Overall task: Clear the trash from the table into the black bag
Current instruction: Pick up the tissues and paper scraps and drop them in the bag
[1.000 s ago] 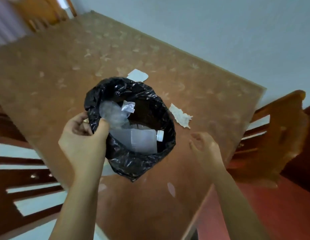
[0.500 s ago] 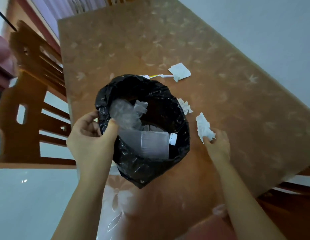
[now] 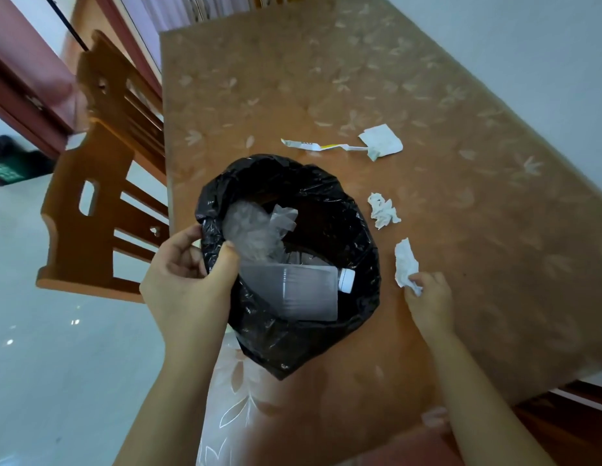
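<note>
My left hand grips the rim of the black bag and holds it open above the table's near left corner. Inside lie a clear plastic bottle with a white cap and a crumpled clear wrapper. My right hand pinches a crumpled white tissue on the table, just right of the bag. A second crumpled tissue lies a little farther away. Beyond it are a flat white napkin and a torn white and yellow wrapper strip.
The table has a brown cloth with a pale leaf pattern and stands against a white wall on the right. A wooden chair stands at its left side. Another chair's edge shows at the bottom right.
The view has turned and come closer. My right hand reached from open above the table down onto the white tissue and closed its fingers on it. The left hand still holds the bag.
</note>
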